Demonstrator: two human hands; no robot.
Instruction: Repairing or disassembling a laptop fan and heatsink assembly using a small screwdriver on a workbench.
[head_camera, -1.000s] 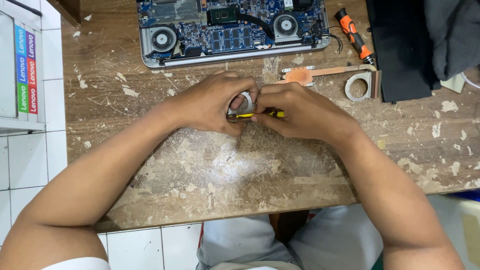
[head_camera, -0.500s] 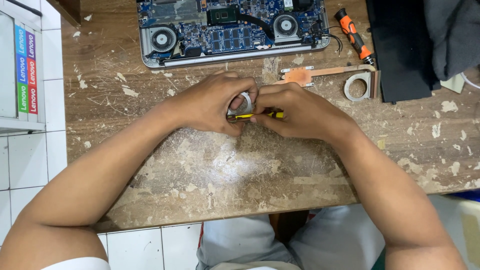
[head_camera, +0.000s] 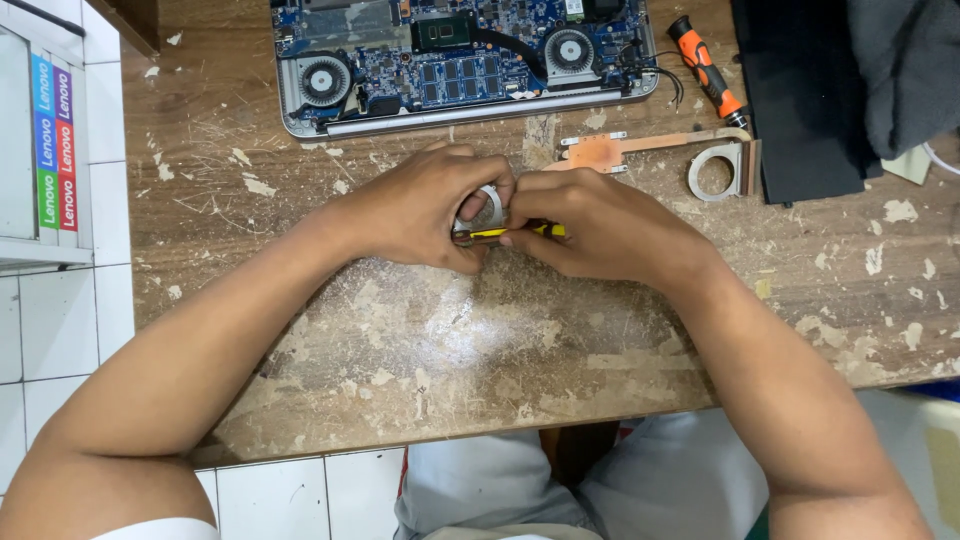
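Small round metal part (head_camera: 487, 208), pinched tight in the left hand (head_camera: 425, 205), fingers curled around it just above the worn wooden counter (head_camera: 450, 330). Right hand (head_camera: 600, 225) presses in against it, its grip closed on a yellow-handled tool (head_camera: 520, 232) whose tip meets the part. Beyond the knuckles lies an opened laptop (head_camera: 460, 60) with both fans showing, a copper heat pipe (head_camera: 650, 148) beside it, and an orange screwdriver (head_camera: 708, 70) further right.

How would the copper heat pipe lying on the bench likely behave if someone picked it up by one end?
The copper heat pipe looks thin and flat, so probably light and easily bent. Its ring-shaped metal end may make it swing toward that side. Lying flat on the worn wooden bench, it seems unlikely to roll.
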